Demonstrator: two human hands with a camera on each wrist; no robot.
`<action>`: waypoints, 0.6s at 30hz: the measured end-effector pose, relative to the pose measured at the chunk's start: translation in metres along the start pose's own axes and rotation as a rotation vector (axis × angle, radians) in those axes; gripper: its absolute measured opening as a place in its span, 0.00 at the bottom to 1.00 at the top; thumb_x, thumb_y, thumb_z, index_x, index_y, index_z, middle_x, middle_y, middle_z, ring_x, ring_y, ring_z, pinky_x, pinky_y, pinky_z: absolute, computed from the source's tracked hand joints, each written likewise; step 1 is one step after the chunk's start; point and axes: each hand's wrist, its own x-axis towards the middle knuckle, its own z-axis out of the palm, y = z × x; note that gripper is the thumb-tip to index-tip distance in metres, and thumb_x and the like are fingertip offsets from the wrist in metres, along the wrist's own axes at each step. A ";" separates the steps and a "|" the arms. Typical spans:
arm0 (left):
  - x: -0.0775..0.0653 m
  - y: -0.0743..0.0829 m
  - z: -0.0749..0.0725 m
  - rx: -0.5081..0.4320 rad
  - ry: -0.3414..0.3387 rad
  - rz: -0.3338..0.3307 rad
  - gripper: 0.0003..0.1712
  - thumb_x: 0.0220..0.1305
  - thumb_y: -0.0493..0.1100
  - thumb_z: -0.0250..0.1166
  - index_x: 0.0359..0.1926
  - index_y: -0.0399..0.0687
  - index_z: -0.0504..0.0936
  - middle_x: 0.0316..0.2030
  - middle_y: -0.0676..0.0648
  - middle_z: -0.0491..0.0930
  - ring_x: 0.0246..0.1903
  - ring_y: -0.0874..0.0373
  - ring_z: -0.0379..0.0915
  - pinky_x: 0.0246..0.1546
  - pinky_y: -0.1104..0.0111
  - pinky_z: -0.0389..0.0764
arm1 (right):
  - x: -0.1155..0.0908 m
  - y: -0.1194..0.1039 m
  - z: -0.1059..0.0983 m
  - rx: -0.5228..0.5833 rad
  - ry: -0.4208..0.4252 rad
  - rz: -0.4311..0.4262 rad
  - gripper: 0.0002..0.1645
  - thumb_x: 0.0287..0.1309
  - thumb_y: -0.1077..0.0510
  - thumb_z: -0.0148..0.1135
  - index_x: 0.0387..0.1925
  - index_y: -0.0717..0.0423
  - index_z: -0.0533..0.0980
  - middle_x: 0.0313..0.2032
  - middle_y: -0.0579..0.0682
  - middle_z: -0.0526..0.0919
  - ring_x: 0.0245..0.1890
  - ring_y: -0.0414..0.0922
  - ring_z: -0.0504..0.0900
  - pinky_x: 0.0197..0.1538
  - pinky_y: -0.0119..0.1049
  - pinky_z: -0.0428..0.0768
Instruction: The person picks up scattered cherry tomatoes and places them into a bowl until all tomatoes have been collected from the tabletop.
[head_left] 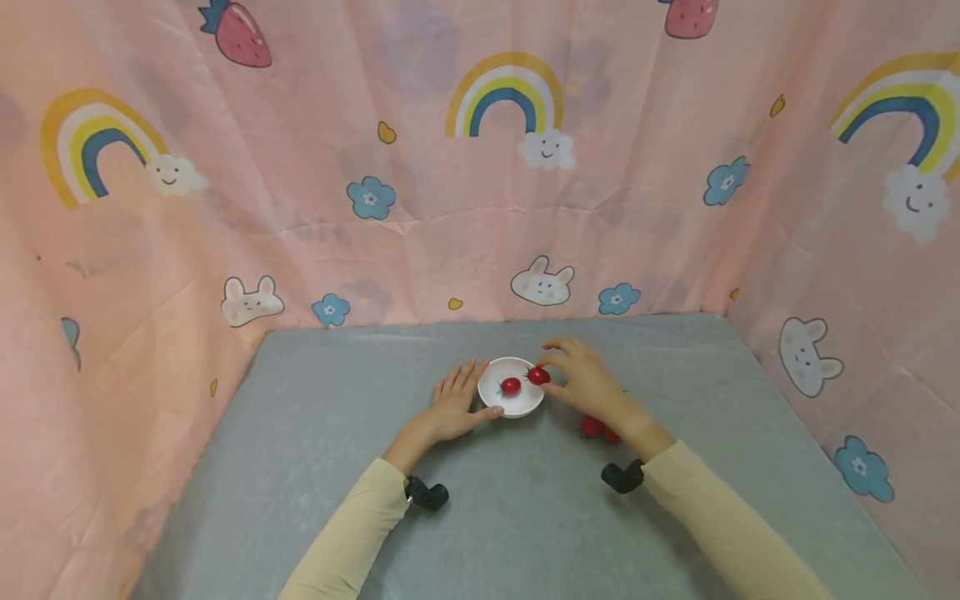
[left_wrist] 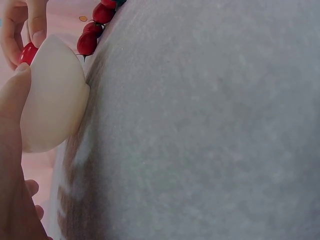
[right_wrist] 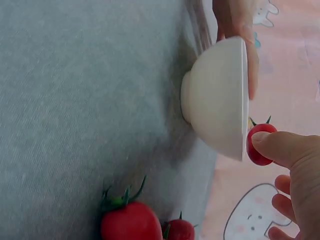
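Observation:
A small white bowl [head_left: 512, 407] stands upright on the table with one cherry tomato [head_left: 511, 386] inside. My left hand [head_left: 453, 408] rests against its left side, fingers fairly straight, thumb at the near rim. Over the right rim, my right hand [head_left: 588, 382] pinches another cherry tomato [right_wrist: 261, 145] between thumb and fingers; its green leaves point toward the bowl's inside. More red tomatoes [head_left: 592, 427] lie on the table below the right wrist, partly hidden by it in the head view. The right wrist view shows a large one [right_wrist: 131, 223] close up, its green stem attached.
The grey table [head_left: 480, 517] reaches back to a pink patterned curtain [head_left: 420, 250], which also hangs on the left and right. A black wrist camera [head_left: 427, 494] sits on the left wrist and another black camera [head_left: 622, 477] on the right.

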 end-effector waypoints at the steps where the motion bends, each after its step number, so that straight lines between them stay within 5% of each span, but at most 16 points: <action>1: 0.000 0.000 0.000 0.002 0.001 -0.001 0.54 0.64 0.75 0.52 0.79 0.65 0.36 0.80 0.46 0.38 0.80 0.42 0.32 0.75 0.40 0.41 | 0.001 -0.001 0.001 -0.001 0.001 -0.004 0.19 0.51 0.51 0.76 0.46 0.48 0.84 0.59 0.56 0.78 0.62 0.56 0.73 0.65 0.59 0.71; 18: -0.001 -0.001 0.001 0.001 0.002 -0.002 0.54 0.63 0.76 0.51 0.79 0.67 0.36 0.80 0.47 0.39 0.80 0.43 0.32 0.75 0.41 0.42 | 0.011 -0.020 0.015 -0.004 -0.019 -0.025 0.20 0.50 0.51 0.76 0.47 0.47 0.84 0.58 0.54 0.80 0.61 0.55 0.75 0.65 0.58 0.72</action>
